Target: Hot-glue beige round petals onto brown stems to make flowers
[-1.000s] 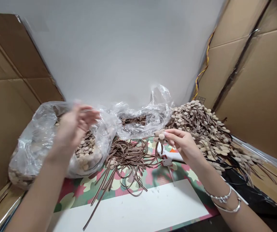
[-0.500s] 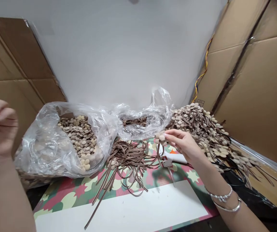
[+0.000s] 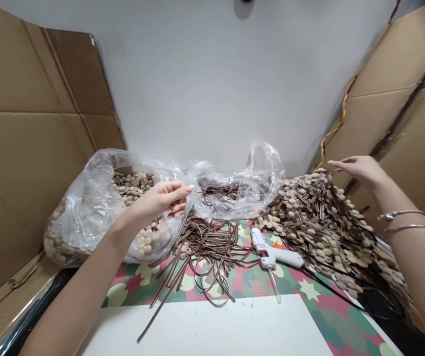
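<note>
My left hand (image 3: 170, 197) hovers in front of the plastic bag of round beige and brown felt pieces (image 3: 133, 185), its fingers curled together with nothing visible in them. Over the top of the heap of felt flowers on brown strips (image 3: 309, 212) is my right hand (image 3: 362, 169). Its fingers are stretched out, and a felt flower lies just below the fingertips. Between the hands a tangle of brown striped cords (image 3: 212, 237) rests on the table, with a small flower-shaped felt piece (image 3: 185, 249) on it. A white glue gun (image 3: 272, 252) stands right of the cords.
Behind the cords, a clear plastic bag (image 3: 249, 193) holds more brown cords. A white sheet (image 3: 212, 329) covers the front of the camouflage-patterned tabletop (image 3: 257, 287). Cardboard panels (image 3: 23, 148) flank both sides. The glue gun's black cable (image 3: 331, 284) runs right.
My right hand has moved right and up to the heap, and the felt flower has left its fingers. My left hand has come in from the left edge, in front of the bag.
</note>
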A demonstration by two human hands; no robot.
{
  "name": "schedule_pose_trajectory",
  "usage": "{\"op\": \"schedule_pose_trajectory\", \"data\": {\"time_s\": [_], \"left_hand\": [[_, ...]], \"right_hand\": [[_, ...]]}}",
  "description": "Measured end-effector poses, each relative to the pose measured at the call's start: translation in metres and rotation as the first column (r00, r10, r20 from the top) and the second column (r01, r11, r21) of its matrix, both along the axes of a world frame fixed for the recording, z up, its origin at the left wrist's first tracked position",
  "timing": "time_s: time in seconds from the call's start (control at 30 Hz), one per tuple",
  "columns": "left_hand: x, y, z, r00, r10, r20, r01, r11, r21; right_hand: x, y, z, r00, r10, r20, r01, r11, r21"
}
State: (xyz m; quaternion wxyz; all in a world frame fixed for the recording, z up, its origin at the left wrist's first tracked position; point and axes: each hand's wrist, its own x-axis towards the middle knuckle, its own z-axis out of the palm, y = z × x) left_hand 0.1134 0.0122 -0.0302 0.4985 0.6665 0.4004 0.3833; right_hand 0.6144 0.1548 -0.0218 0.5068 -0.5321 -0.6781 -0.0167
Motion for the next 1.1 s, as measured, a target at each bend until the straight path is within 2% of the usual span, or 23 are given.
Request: {"op": "schedule_pose_trajectory", "data": {"time_s": [0.1,0.13,0.2,0.23,0.27,0.33,0.4,0.43,0.5,0.6,0.73,0.8,0.9,1.0,1.1], "left_hand": [[0.004,0.003,-0.004,0.994,-0.099,0.055,0.103,0.993,-0.059],[0.005,0.003,-0.006,0.99,-0.125,0.062,0.129,0.989,-0.077],[0.009,0.003,-0.009,0.984,-0.162,0.071,0.169,0.979,-0.11],[0.013,0.002,-0.011,0.981,-0.179,0.074,0.187,0.974,-0.125],[0.017,0.001,-0.012,0.977,-0.197,0.076,0.206,0.968,-0.142],[0.027,-0.004,-0.015,0.966,-0.243,0.082,0.254,0.951,-0.178],[0.037,-0.01,-0.019,0.955,-0.284,0.084,0.296,0.934,-0.202],[0.041,-0.012,-0.021,0.949,-0.302,0.089,0.314,0.926,-0.209],[0.048,-0.016,-0.025,0.938,-0.328,0.111,0.345,0.913,-0.22],[0.053,-0.018,-0.03,0.926,-0.354,0.132,0.376,0.898,-0.227],[0.055,-0.019,-0.033,0.915,-0.392,0.096,0.403,0.875,-0.268],[0.055,-0.018,-0.034,0.903,-0.413,0.12,0.429,0.847,-0.314],[0.054,-0.014,-0.036,0.869,-0.441,0.225,0.495,0.781,-0.381],[0.052,-0.011,-0.039,0.823,-0.476,0.31,0.568,0.704,-0.427],[0.052,-0.008,-0.041,0.77,-0.515,0.377,0.638,0.635,-0.435]], "right_hand": [[-0.008,-0.001,0.008,0.974,-0.227,0.015,0.226,0.973,0.051],[-0.019,-0.009,0.01,0.958,-0.287,0.019,0.285,0.955,0.08],[-0.055,-0.033,0.008,0.947,-0.319,0.045,0.312,0.943,0.115],[-0.078,-0.049,0.006,0.965,-0.256,0.057,0.248,0.962,0.115],[-0.102,-0.067,0.001,0.988,-0.13,0.083,0.122,0.988,0.092],[-0.153,-0.101,-0.011,0.974,0.132,0.186,-0.145,0.988,0.056],[-0.196,-0.13,-0.025,0.876,0.346,0.337,-0.36,0.933,-0.022],[-0.213,-0.142,-0.031,0.835,0.404,0.374,-0.419,0.907,-0.045],[-0.236,-0.156,-0.042,0.759,0.443,0.476,-0.485,0.874,-0.041],[-0.249,-0.164,-0.049,0.687,0.442,0.578,-0.49,0.868,-0.081],[-0.247,-0.161,-0.051,0.647,0.498,0.578,-0.492,0.851,-0.183],[-0.244,-0.159,-0.052,0.634,0.529,0.564,-0.538,0.826,-0.17],[-0.24,-0.158,-0.056,0.705,0.546,0.453,-0.592,0.804,-0.049],[-0.236,-0.156,-0.058,0.801,0.529,0.281,-0.574,0.812,0.104],[-0.236,-0.157,-0.059,0.793,0.561,0.236,-0.6,0.787,0.146]]}}
